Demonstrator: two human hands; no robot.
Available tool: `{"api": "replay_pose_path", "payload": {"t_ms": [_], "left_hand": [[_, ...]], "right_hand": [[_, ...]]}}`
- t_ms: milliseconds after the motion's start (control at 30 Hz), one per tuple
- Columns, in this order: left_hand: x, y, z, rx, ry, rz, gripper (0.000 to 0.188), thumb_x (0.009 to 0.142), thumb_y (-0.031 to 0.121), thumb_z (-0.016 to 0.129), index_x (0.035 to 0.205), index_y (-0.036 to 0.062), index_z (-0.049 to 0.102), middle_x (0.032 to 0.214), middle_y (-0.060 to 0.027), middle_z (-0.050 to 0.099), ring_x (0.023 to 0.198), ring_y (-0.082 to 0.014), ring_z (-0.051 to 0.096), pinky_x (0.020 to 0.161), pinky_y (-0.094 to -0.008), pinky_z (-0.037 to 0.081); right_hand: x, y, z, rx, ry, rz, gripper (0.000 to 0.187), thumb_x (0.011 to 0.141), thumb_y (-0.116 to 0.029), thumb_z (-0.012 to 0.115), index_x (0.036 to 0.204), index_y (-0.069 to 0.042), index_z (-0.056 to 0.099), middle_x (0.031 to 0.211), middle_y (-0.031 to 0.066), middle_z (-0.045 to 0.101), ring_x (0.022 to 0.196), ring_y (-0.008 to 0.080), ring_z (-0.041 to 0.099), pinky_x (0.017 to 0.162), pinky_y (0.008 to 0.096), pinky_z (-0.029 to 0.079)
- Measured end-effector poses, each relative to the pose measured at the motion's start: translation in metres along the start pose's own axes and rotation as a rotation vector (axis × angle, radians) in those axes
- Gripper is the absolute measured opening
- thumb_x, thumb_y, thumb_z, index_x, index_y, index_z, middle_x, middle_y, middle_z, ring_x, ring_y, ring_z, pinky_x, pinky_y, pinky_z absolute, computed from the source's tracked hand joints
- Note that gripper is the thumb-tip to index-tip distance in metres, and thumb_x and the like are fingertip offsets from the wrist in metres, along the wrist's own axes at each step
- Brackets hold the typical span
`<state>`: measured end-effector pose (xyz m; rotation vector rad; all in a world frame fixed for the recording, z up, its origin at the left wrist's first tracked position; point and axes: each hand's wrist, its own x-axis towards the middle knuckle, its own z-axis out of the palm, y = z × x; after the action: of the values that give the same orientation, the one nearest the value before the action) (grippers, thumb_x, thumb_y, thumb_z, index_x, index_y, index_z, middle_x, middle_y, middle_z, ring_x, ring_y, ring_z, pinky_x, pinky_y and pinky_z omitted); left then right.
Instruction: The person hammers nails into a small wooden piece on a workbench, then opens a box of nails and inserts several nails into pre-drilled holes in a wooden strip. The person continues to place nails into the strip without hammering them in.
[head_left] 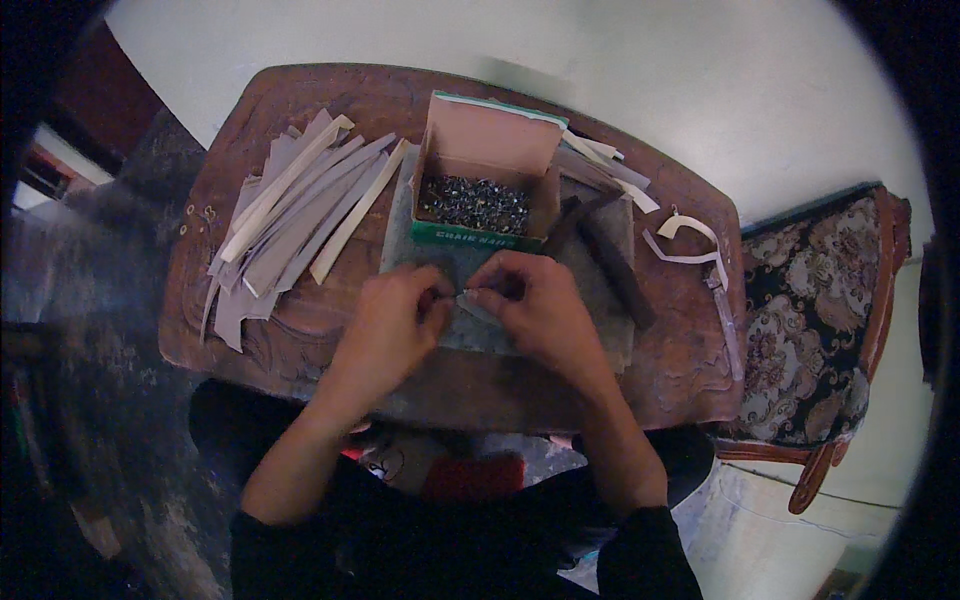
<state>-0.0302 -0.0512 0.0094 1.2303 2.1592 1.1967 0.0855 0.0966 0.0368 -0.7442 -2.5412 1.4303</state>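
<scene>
My left hand (400, 305) and my right hand (530, 295) meet fingertip to fingertip over a grey flat board (400, 250) on the table. The fingers of both are pinched. A small pale piece (478, 310) shows at the right fingertips, too small and blurred to name. What the left fingertips pinch, if anything, is hidden. Just beyond the hands stands an open green cardboard box (435, 231), its lid raised at the back. Inside lies a heap of small dark metal nails (478, 203).
Grey and cream strips (310, 205) lie piled on the carved wooden table (480, 390) at the left. Right of the box lie dark long bars (615, 260), more pale strips (610, 165) and a curled strip (700, 235). An upholstered chair (810, 310) stands at the right.
</scene>
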Motion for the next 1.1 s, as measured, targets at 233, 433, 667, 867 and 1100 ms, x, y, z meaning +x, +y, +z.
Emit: {"api": "replay_pose_path", "payload": {"t_ms": [233,433,667,867,1100], "left_hand": [[0.009,0.004,-0.003,-0.082,0.004,0.091,0.017,0.079,0.005,0.072,0.095,0.0028,0.069,0.076,-0.0096,0.062,0.065,-0.0202,0.062,0.060,-0.0322,0.049],[0.011,-0.002,0.000,-0.071,-0.037,0.065,0.019,0.077,0.004,0.074,0.095,0.0019,0.070,0.077,-0.0079,0.062,0.065,-0.0173,0.062,0.058,-0.0302,0.048],[0.011,-0.002,0.002,-0.156,-0.026,0.023,0.016,0.076,0.004,0.072,0.091,0.0003,0.069,0.076,-0.0114,0.060,0.065,-0.0221,0.062,0.061,-0.0344,0.049],[0.010,0.001,0.000,-0.139,-0.038,0.015,0.017,0.076,0.004,0.072,0.092,0.0008,0.069,0.075,-0.0107,0.060,0.065,-0.0213,0.061,0.060,-0.0343,0.049],[0.008,-0.002,0.006,-0.056,-0.042,-0.015,0.018,0.075,0.004,0.074,0.093,0.0027,0.070,0.080,-0.0066,0.063,0.068,-0.0145,0.060,0.059,-0.0279,0.048]], "right_hand": [[-0.002,0.002,-0.002,-0.035,0.011,-0.028,0.012,0.077,-0.008,0.073,0.088,-0.003,0.071,0.083,0.0157,0.070,0.078,0.0283,0.070,0.074,0.0372,0.053],[-0.005,0.009,0.003,-0.042,0.078,-0.077,0.013,0.077,-0.009,0.073,0.088,-0.003,0.072,0.084,0.0157,0.067,0.079,0.0307,0.067,0.074,0.0385,0.053],[-0.009,0.009,0.010,-0.003,0.132,-0.134,0.011,0.078,-0.007,0.073,0.088,-0.003,0.072,0.083,0.0163,0.065,0.077,0.0331,0.065,0.073,0.0400,0.052],[-0.013,0.010,0.012,-0.072,0.146,-0.171,0.013,0.077,-0.003,0.071,0.090,-0.004,0.072,0.085,0.0159,0.065,0.083,0.0352,0.064,0.076,0.0418,0.051],[-0.017,0.018,0.015,-0.104,0.204,-0.294,0.015,0.077,-0.001,0.069,0.092,-0.004,0.072,0.085,0.0145,0.063,0.085,0.0351,0.062,0.078,0.0433,0.051]]}}
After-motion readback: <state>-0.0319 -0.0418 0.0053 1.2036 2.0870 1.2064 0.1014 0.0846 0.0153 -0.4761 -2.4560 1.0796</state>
